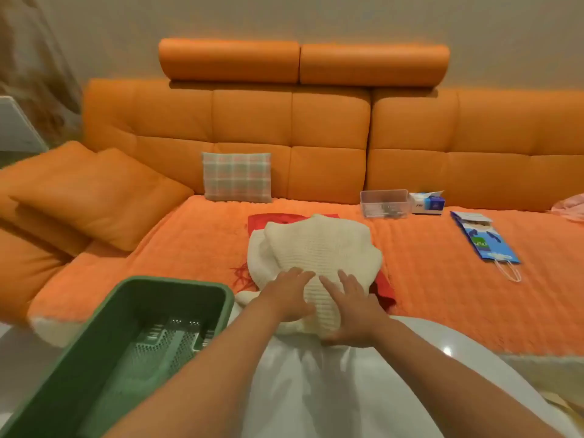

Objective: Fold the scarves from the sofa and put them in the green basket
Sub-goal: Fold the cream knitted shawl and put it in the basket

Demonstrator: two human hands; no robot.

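A cream knitted scarf (319,245) lies bunched on the orange sofa seat (196,238), on top of a red fringed scarf (284,219) whose edges show at the back, left and right. My left hand (289,295) and my right hand (352,308) rest flat on the near part of the cream scarf, fingers straight and side by side. The green basket (177,284) stands at the lower left beside the sofa edge, with nothing but its mesh bottom showing inside.
A plaid cushion (237,177) leans on the backrest. To the right lie a clear plastic box (385,203), a tissue box (428,202) and a blue paper bag (483,240). Orange pillows (94,194) are piled at the left. A pink cloth (570,207) shows at the far right.
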